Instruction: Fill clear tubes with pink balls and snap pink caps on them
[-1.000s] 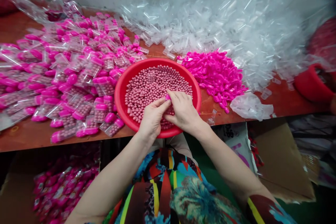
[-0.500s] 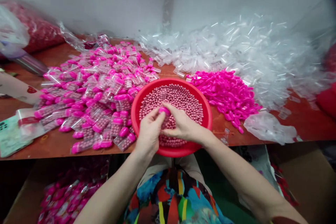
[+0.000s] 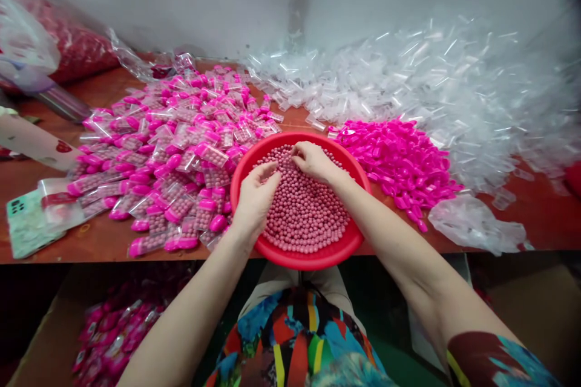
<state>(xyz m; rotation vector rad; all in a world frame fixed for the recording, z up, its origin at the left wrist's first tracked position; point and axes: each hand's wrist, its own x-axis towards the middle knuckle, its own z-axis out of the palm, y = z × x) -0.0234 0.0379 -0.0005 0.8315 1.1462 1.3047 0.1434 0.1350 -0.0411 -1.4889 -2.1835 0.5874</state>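
A red plastic basin [image 3: 358,242] full of small pink beads [image 3: 304,211] sits at the table's front edge. My left hand [image 3: 256,196] is over its left side, fingers bent, with a gap between thumb and fingertips and nothing visible in them. At the far part of the beads, my right hand [image 3: 313,162] has its fingers curled together; what they hold, if anything, is hidden. To the left lies a heap of clear containers filled with beads and closed with bright pink caps [image 3: 181,160]. Right of the basin is a pile of loose pink caps [image 3: 399,163].
Empty clear plastic containers [image 3: 408,84] form a large heap along the wall at the back right. A crumpled plastic bag [image 3: 476,224] lies near the front edge. At left are a phone [image 3: 29,230], a cylindrical bottle [image 3: 59,97] and a red-filled bag [image 3: 82,45]. Pink items [image 3: 118,338] fill a box below.
My hands have moved apart, and the pink-capped container between them is no longer seen there. The right hand went farther back over the beads, the left slightly left. The view shifted a little.
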